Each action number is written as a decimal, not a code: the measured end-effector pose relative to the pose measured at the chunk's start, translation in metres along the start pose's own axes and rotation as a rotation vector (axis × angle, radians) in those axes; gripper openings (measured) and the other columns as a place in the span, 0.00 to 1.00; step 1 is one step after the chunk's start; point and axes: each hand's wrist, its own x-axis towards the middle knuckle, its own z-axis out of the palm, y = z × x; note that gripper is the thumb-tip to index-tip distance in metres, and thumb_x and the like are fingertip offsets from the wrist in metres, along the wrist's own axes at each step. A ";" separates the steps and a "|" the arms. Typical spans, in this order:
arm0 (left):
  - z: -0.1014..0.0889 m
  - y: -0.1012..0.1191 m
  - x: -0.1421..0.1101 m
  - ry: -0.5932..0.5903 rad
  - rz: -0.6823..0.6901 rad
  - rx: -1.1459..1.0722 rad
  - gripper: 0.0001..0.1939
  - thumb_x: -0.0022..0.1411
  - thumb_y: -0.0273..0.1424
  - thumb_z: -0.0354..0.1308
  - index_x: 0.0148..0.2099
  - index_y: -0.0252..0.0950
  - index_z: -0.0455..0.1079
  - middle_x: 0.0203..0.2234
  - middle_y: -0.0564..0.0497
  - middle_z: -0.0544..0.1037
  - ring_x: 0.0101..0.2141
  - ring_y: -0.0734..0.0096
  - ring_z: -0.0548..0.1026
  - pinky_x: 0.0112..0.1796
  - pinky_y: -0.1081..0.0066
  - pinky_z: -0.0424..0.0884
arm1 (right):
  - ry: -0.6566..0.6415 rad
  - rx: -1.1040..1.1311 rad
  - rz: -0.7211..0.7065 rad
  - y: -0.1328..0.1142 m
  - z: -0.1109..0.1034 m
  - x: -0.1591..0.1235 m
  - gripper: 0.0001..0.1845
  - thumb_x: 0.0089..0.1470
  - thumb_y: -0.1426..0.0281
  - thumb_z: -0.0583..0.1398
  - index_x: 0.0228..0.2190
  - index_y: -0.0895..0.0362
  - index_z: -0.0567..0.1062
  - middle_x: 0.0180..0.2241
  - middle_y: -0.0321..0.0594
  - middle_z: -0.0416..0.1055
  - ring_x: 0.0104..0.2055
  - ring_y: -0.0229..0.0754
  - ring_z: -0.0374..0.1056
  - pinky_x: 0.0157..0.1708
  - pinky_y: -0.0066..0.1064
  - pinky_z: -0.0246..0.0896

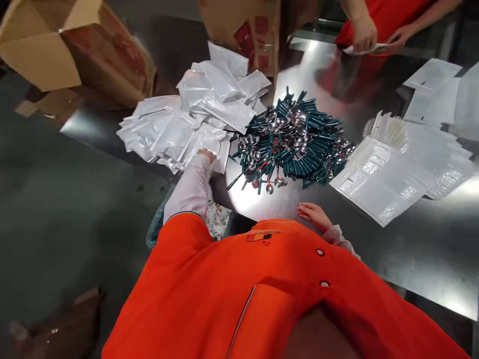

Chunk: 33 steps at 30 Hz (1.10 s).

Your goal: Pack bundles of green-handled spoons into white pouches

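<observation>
My left hand [207, 155] reaches out in a pale sleeve and touches the near edge of a heap of filled white pouches [194, 119]; its fingers are mostly hidden behind the knuckles. My right hand [313, 215] rests close to my orange jacket on the steel table [411, 239], fingers stretched and holding nothing. Between the hands lies a big pile of spoons with dark green handles [294, 142].
A stack of flat empty white pouches [396, 169] lies right of the spoons. Another person in orange [368, 30] handles a pouch at the table's far side. Open cardboard boxes [71, 45] stand at the back left. A bag [217, 219] hangs below the table edge.
</observation>
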 end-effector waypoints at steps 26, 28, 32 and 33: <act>0.191 0.189 0.019 -0.506 0.631 0.470 0.31 0.67 0.24 0.49 0.69 0.49 0.62 0.68 0.44 0.62 0.65 0.48 0.59 0.58 0.47 0.59 | 0.092 -0.319 -0.419 -0.047 -0.021 0.068 0.19 0.44 0.55 0.67 0.33 0.57 0.81 0.29 0.43 0.80 0.32 0.46 0.75 0.39 0.40 0.74; 0.199 0.187 0.024 -0.557 0.733 0.434 0.36 0.63 0.22 0.53 0.70 0.49 0.59 0.69 0.46 0.60 0.67 0.46 0.54 0.60 0.44 0.56 | 0.056 -0.330 -0.386 -0.043 -0.015 0.066 0.16 0.44 0.58 0.68 0.32 0.55 0.81 0.30 0.43 0.80 0.33 0.46 0.75 0.40 0.39 0.73; 0.217 0.191 0.036 -0.619 0.901 0.365 0.39 0.57 0.20 0.56 0.70 0.44 0.60 0.68 0.43 0.63 0.68 0.46 0.54 0.61 0.41 0.51 | -0.016 -0.335 -0.315 -0.026 -0.005 0.051 0.10 0.45 0.62 0.67 0.30 0.54 0.81 0.34 0.44 0.81 0.37 0.48 0.76 0.44 0.40 0.73; 0.220 0.192 0.039 -0.624 0.936 0.364 0.38 0.56 0.20 0.56 0.69 0.42 0.61 0.66 0.41 0.65 0.67 0.47 0.56 0.61 0.43 0.51 | -0.018 -0.337 -0.305 -0.021 -0.005 0.047 0.09 0.45 0.62 0.68 0.30 0.54 0.81 0.34 0.44 0.81 0.37 0.49 0.76 0.44 0.41 0.73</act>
